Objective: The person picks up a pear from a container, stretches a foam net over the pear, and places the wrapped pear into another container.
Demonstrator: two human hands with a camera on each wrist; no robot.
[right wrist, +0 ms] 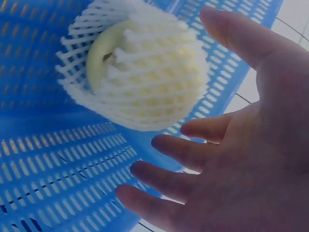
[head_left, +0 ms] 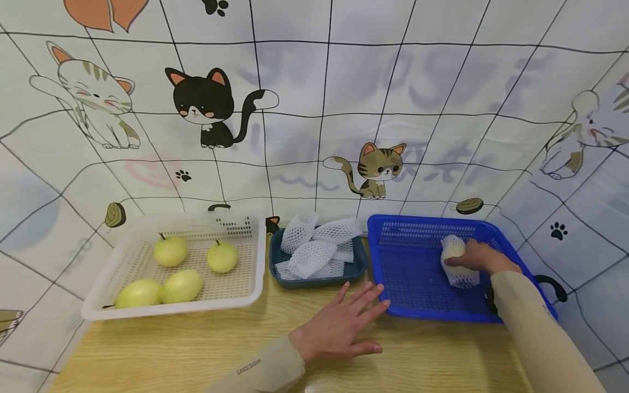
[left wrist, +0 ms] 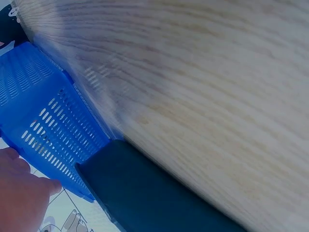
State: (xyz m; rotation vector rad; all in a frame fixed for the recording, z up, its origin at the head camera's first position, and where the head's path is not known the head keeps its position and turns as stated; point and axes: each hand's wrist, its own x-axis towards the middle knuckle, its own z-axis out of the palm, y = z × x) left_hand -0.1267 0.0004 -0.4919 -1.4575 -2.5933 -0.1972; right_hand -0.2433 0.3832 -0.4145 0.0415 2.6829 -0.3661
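A yellow-green pear in a white foam net sleeve lies in the right part of the blue basket. My right hand is beside this pear; in the right wrist view its fingers are spread and apart from the net. My left hand hovers with fingers spread near the basket's front left corner, holding nothing. Several white foam net sleeves lie in a small dark teal tray between the two baskets. Several bare pears sit in the white basket at the left.
All three containers stand on a wooden table against a wall covering printed with cats and grid lines. A small whitish thing shows at the bottom edge of the head view, too cut off to identify.
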